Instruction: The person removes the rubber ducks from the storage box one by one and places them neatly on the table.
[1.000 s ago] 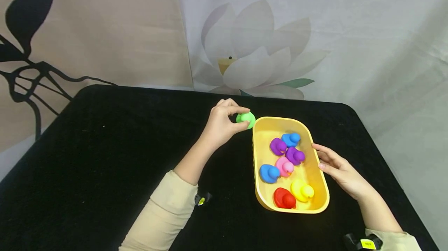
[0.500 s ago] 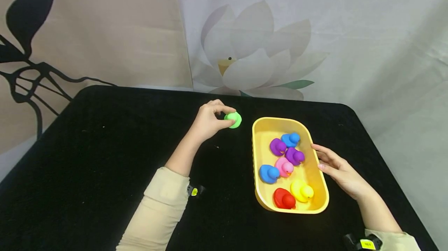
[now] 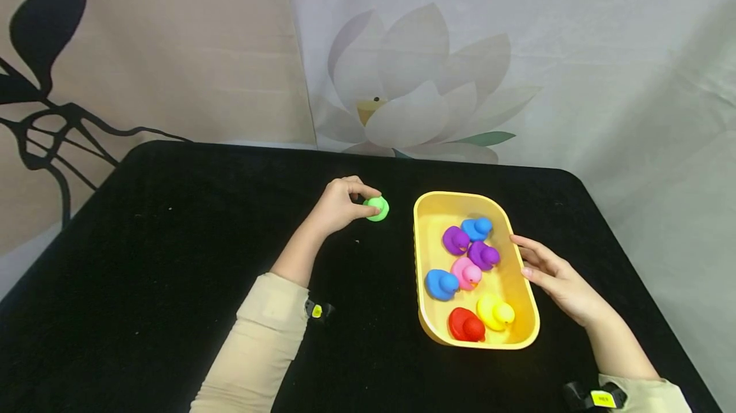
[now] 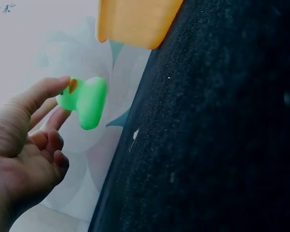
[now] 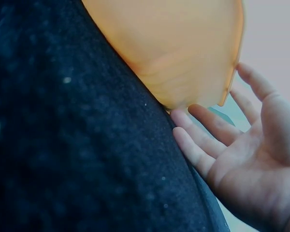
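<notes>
A green rubber duck (image 3: 377, 208) is pinched between the thumb and fingers of my left hand (image 3: 339, 207), left of the yellow tray (image 3: 421, 259). In the left wrist view the duck (image 4: 89, 104) is held above the black cloth, its orange beak beside the thumb tip. Inside the tray lie two blue ducks, two purple ducks, a pink duck (image 3: 466, 273), a red duck (image 3: 466, 325) and a yellow duck (image 3: 495, 312). My right hand (image 3: 560, 282) rests its relaxed fingers against the tray's right side; the right wrist view shows the fingertips at the tray wall (image 5: 183, 58).
Black cloth (image 3: 172, 272) covers the table, whose far edge runs below a pale hanging backdrop (image 3: 604, 80) printed with a lotus flower. The tray stands on the right half of the table.
My left hand has drawn the green duck leftward, away from the tray's rim, then slightly nearer to me. My right hand and the tray stay essentially where they were.
</notes>
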The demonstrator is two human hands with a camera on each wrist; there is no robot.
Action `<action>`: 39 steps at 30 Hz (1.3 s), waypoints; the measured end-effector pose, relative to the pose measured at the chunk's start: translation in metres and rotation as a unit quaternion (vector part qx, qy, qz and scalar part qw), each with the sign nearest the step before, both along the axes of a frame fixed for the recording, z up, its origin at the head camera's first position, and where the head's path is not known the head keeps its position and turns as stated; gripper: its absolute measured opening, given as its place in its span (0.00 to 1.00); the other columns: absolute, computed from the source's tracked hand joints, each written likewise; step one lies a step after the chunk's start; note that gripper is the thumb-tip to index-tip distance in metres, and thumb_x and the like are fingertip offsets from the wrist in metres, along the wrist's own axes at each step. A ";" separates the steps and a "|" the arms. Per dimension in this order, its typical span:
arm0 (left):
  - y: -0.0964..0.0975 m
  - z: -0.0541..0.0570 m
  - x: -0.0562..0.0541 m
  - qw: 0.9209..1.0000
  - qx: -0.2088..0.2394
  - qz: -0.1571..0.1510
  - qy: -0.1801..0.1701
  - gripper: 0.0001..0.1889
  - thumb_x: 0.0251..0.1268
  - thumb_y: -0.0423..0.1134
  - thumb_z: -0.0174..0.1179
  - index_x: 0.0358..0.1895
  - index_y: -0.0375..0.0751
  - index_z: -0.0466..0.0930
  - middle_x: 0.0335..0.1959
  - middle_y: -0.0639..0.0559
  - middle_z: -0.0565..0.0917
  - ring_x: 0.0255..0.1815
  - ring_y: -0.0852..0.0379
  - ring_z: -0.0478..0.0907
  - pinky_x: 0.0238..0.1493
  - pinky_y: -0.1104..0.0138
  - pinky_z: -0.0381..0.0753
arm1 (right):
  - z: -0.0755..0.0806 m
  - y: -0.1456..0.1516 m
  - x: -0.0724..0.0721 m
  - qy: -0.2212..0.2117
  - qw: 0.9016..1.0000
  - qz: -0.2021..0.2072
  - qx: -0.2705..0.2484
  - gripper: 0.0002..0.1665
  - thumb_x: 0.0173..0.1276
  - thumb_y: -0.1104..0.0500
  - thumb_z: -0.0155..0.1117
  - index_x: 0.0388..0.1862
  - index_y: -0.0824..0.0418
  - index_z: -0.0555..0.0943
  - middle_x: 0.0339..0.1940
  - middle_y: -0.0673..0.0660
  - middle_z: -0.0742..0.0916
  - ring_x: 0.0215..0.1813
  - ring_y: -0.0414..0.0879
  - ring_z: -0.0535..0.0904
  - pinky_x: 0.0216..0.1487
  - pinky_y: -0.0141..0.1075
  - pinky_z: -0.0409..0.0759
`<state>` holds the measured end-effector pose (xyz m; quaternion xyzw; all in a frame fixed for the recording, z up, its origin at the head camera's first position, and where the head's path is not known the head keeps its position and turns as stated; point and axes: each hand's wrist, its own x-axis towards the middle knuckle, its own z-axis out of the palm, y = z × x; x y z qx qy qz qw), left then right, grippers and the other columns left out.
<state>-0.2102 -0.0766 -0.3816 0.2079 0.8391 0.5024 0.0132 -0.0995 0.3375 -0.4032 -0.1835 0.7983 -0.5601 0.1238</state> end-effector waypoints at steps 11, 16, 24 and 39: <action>-0.002 -0.013 -0.005 1.000 -0.007 -0.008 -0.020 0.13 0.50 0.35 0.73 0.42 0.39 0.88 0.33 0.52 0.78 0.37 0.51 0.68 0.35 0.62 0.69 | -0.002 0.002 -0.002 -0.002 1.000 0.004 -0.007 0.29 0.75 0.68 0.45 0.73 0.64 0.56 0.60 0.45 0.76 0.56 0.39 0.76 0.52 0.32 0.75; -0.003 -0.017 -0.006 0.999 -0.010 -0.011 -0.031 0.13 0.50 0.34 0.73 0.42 0.40 0.88 0.33 0.52 0.78 0.37 0.51 0.67 0.35 0.62 0.68 | -0.003 0.001 -0.002 -0.004 1.000 0.003 -0.008 0.30 0.75 0.68 0.45 0.74 0.64 0.56 0.59 0.46 0.76 0.56 0.40 0.77 0.52 0.32 0.75; -0.004 -0.022 -0.006 0.999 -0.011 -0.020 -0.047 0.14 0.51 0.33 0.72 0.43 0.38 0.87 0.34 0.50 0.78 0.37 0.51 0.67 0.34 0.63 0.69 | -0.003 0.001 -0.002 0.001 1.000 0.008 -0.009 0.29 0.75 0.68 0.45 0.73 0.65 0.56 0.59 0.45 0.77 0.56 0.39 0.77 0.51 0.32 0.76; -0.004 -0.023 -0.007 0.998 -0.014 -0.030 -0.050 0.16 0.52 0.34 0.72 0.46 0.38 0.86 0.40 0.51 0.80 0.41 0.50 0.68 0.37 0.62 0.71 | 0.000 -0.001 0.000 -0.004 1.000 -0.004 0.003 0.30 0.75 0.67 0.46 0.73 0.64 0.56 0.59 0.43 0.76 0.56 0.37 0.76 0.51 0.32 0.75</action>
